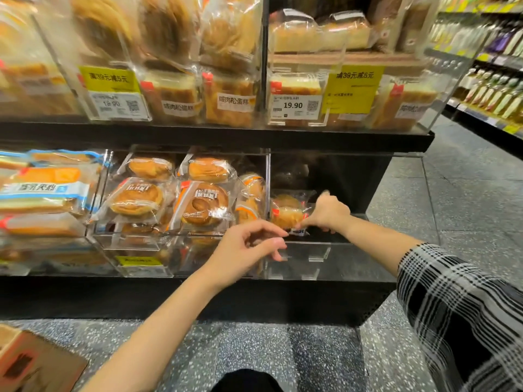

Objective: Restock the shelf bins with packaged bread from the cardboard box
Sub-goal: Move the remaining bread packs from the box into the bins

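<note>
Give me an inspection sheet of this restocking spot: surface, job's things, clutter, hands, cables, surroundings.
Surface: black shelf unit with clear acrylic bins; speckled floor below.
Job's things: packaged bread standing at the left side of the lower right bin, which is otherwise mostly bare; cardboard box on the floor at lower left, contents not visible.
Clutter: nothing seen.
Hands: right hand inside the right bin, fingers on the bread package's edge; left hand in front of the bins, fingers loosely curled, holding nothing.
Cables: nothing seen.
Surroundings: middle bin full of round wrapped buns; upper shelf with cake packs, yellow promo tags and a 19.90 price label; bottles on the aisle shelving at right.
</note>
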A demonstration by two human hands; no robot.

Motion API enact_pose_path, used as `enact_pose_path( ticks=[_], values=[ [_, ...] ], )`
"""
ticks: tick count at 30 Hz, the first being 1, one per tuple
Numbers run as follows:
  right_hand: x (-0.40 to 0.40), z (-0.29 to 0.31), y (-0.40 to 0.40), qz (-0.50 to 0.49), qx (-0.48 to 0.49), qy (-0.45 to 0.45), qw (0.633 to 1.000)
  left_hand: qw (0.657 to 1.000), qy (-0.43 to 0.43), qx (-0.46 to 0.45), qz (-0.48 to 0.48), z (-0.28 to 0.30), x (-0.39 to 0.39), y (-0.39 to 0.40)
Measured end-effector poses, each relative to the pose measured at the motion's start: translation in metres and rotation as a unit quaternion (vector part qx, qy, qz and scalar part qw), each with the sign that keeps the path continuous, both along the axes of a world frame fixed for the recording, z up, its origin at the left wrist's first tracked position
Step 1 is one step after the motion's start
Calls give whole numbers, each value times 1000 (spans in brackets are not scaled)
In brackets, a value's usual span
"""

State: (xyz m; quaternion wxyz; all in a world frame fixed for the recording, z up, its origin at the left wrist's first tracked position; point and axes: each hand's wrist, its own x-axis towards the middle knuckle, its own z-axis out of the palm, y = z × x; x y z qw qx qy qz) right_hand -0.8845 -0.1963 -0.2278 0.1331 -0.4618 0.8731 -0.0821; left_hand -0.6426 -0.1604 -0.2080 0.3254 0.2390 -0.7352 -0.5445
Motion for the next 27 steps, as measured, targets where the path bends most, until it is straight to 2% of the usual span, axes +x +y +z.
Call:
enact_pose_path(
  ticks=[4, 7, 10, 14, 19, 22, 27],
  values=[
    [17, 20, 11, 24, -39, 70, 997, 995, -97, -6, -38, 11, 32, 0],
    [40, 42, 28, 33, -132, 123, 983, 985, -162, -44, -49, 21, 58, -2],
    [75, 66, 47, 77, -236, 117, 962, 973, -214, -69, -49, 28, 89, -2],
    [143, 90, 60, 198, -296, 106, 928, 968, -240, -67, -18, 28, 146, 1],
    [240, 95, 52, 402, -250, 97, 875, 959, -270, -60, 54, 25, 230, 12],
    [302, 83, 42, 531, -185, 64, 825, 953, -273, -51, 125, 21, 288, 26],
    [404, 47, 38, 649, -94, 13, 755, 927, -291, -54, 230, 3, 386, 58]
  ],
)
